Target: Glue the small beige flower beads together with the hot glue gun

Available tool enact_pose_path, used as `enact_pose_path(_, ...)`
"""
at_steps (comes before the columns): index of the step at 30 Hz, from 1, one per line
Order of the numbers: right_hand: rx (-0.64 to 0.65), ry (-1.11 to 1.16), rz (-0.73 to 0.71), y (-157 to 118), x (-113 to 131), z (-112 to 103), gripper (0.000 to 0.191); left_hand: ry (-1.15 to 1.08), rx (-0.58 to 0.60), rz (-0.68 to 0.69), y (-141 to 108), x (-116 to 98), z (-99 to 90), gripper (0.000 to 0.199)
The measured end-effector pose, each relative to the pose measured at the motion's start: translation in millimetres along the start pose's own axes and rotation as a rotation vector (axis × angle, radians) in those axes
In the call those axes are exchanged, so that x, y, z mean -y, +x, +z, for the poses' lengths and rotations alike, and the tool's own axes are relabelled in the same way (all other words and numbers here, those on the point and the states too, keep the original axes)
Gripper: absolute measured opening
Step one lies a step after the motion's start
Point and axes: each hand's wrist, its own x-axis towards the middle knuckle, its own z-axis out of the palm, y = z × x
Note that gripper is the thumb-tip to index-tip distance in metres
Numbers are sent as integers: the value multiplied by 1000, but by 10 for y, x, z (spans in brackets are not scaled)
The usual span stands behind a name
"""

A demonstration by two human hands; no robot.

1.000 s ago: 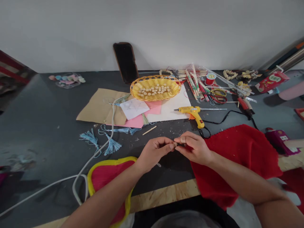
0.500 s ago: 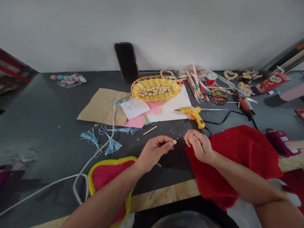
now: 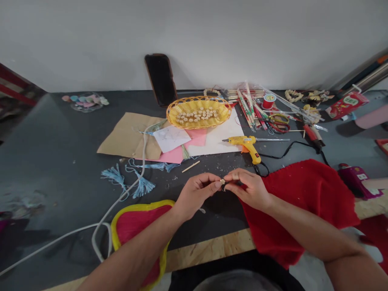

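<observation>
Head view: finds a small pale flower (image 3: 222, 182) on the near side of the yellow basket (image 3: 197, 126), toward its right end and well apart from it. Pinched narrowly in the left hand (image 3: 194, 196), between thumb and forefinger, sticking out past the tips toward the right hand (image 3: 253, 190). Seems almost round at this size — no long axis to tell.

Nearer the left hand, then, but only just; set between both sets of fingertips, with the right thumb and forefinger drawn narrow at its right side. Too small to tell whether gripped there as well or merely touched.

Lying inside the basket, loosely spread: more pale flowers (image 3: 198, 117) of similar look. Just off the basket's near right side, nose pointing left: a yellow glue gun (image 3: 247, 141). On the near side, between basket and left hand: a thin stick (image 3: 190, 166). Farther right and nearer than the basket — red cloth (image 3: 306, 194), partly beneath the right forearm.
</observation>
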Motion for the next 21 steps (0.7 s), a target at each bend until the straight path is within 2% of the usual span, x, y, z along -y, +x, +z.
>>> enact_pose_path(14, 14, -42, -82, 59, 82, -2, 5, 84, 18, -13, -10, -9, -9, 25)
enact_pose_path(21, 6, -63, -96, 61, 64, -9, 5, 14, -28, -29, -6, 12, 17, 28)
